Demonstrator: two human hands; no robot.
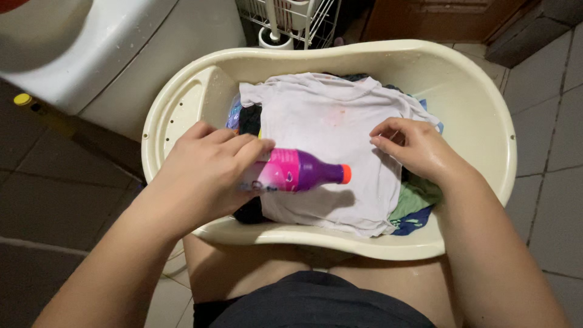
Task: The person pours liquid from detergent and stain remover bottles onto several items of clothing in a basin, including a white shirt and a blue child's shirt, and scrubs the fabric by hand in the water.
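Left hand [209, 167] wrapped around bottle [300, 171], held sideways over the shirt [328, 158], orange cap pointing right toward the faint stain, likely to aim liquid there. Right hand [413, 149] grasping nothing, fingers curled and pressing shirt flat, keeping fabric taut. Shirt spread on top of other clothes in cream tub [480, 121] on tiled floor [552, 121], between knees.

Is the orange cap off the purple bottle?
No, the orange cap sits on the purple bottle held in the left hand.
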